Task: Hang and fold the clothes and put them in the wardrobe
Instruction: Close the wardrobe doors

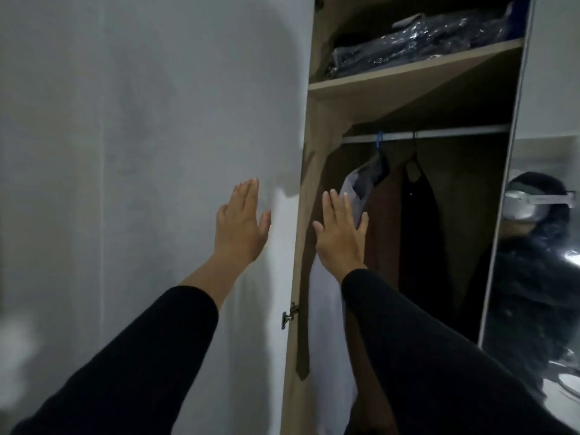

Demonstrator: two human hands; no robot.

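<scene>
The wardrobe (317, 171) stands open in front of me. My left hand (241, 227) is raised flat with straight fingers against the white door panel (150, 152). My right hand (342, 233) is also flat and empty, held in front of a white shirt (326, 324) that hangs on a blue hanger (379, 141) from the rail (439, 135). A brown garment (384, 221) and a black garment (417, 221) hang beside the shirt. Both my sleeves are black.
A wooden shelf (408, 73) above the rail carries dark folded clothes in clear plastic (417, 42). The right door (539, 246) is mirrored and reflects a person with a headset. A metal hinge (290, 315) sits on the left door edge.
</scene>
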